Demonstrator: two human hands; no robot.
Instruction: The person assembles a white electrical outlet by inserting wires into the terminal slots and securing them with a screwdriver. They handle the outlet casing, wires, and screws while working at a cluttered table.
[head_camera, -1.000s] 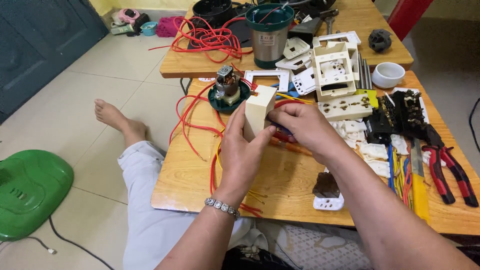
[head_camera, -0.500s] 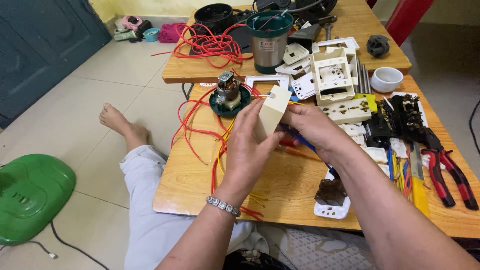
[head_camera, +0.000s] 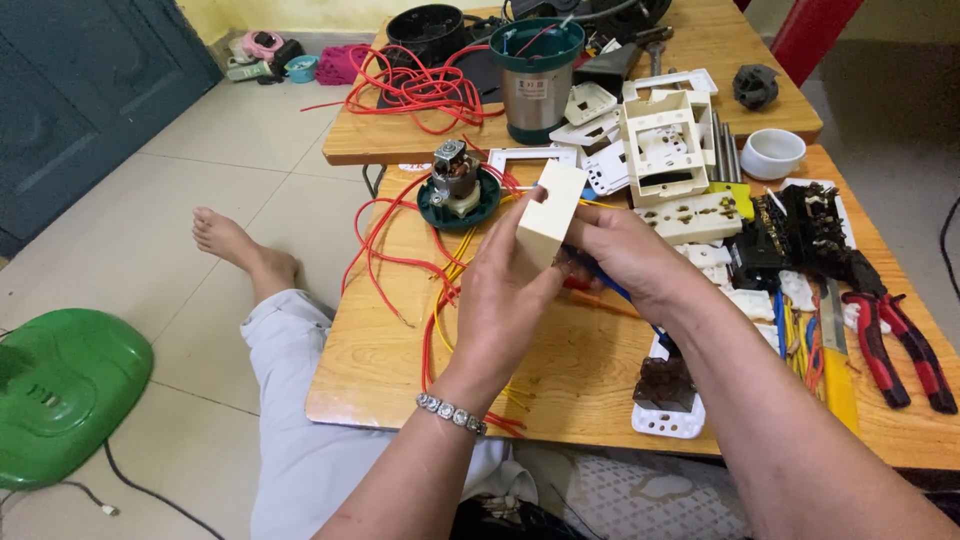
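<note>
Holding the cream switch box (head_camera: 551, 215) above the wooden table (head_camera: 590, 370), my left hand (head_camera: 505, 300) clasps its side; my right hand (head_camera: 625, 262) pinches a blue-handled tool (head_camera: 612, 289) behind it. Risk: tool slipping, box dropping onto red wires (head_camera: 385, 255).

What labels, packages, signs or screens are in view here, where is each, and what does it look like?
Label: small pale rectangle with dark print, on the front of the steel cylinder with a teal rim, far table.
No packages, signs or screens in view.
</note>
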